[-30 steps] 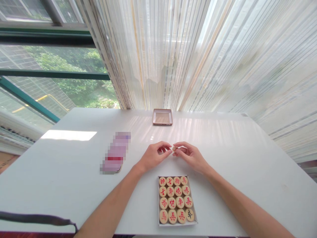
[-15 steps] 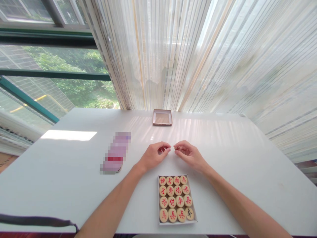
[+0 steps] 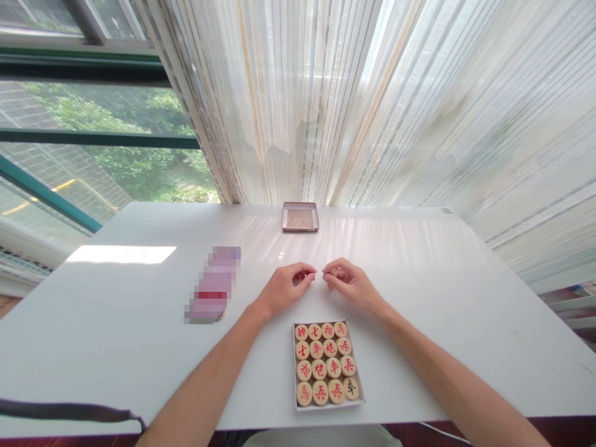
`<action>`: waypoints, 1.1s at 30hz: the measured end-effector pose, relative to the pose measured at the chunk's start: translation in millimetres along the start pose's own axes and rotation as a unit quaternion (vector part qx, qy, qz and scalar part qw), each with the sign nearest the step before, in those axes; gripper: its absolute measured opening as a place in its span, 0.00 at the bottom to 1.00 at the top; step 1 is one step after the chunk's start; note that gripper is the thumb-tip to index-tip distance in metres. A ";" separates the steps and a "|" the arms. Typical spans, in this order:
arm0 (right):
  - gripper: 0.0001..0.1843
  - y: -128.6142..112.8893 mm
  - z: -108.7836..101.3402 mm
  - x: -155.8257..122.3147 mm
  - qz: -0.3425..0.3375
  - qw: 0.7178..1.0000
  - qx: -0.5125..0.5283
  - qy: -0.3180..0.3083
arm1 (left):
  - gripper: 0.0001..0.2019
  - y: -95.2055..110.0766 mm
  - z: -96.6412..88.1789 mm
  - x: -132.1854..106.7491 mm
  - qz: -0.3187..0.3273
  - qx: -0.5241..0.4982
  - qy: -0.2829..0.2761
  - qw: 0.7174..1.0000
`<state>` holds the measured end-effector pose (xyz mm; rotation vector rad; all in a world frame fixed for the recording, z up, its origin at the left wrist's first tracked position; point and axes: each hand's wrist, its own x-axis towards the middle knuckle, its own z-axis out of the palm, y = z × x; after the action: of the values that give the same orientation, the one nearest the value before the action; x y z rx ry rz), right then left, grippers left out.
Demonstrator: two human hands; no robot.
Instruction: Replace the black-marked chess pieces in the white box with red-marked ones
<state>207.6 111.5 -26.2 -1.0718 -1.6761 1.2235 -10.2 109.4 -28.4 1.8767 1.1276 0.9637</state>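
Above the middle of the white table, my left hand point(image 3: 286, 288) is curled, with thumb and index finger drawn together in a pinch. Facing it across a narrow gap, my right hand point(image 3: 351, 287) is pinched the same way. Whatever either hand holds, if anything, is too small or hidden to make out. Nearer to me and below both hands sits a shallow white box point(image 3: 330, 408) of round wooden xiangqi pieces point(image 3: 319, 370) in tidy rows. Their characters are red, except one black piece point(image 3: 351, 388) at the near right corner.
Behind my hands, an upturned box lid point(image 3: 300, 230) lies at the table's far edge. A blurred-out purple phone-like object point(image 3: 215, 279) rests left of my left hand. A dark strap point(image 3: 69, 411) crosses the near left corner. Striped curtains point(image 3: 298, 112) hang behind the white table point(image 3: 139, 335).
The view has shifted slightly, so everything sits a little further left and higher. The fingertips of both hands have closed somewhat more. The box and its pieces stay put on the table.
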 end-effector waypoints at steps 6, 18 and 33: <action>0.15 1.1 -0.3 4.0 0.004 0.999 0.035 0.014 | 0.09 -0.8 0.4 0.2 -0.001 0.002 -0.004 1.000; 0.15 -45.9 -17.1 -27.1 0.011 1.000 -0.015 -0.006 | 0.10 -2.8 -0.6 0.5 0.003 0.017 -0.013 1.000; 0.10 -27.9 -13.6 -126.2 0.054 0.997 -0.011 0.045 | 0.10 -3.2 -1.2 0.7 -0.007 0.019 -0.008 1.000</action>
<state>257.6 -7.3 -10.1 -1.2270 -1.5831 1.2091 -12.2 111.4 -30.4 1.9006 1.1564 0.9244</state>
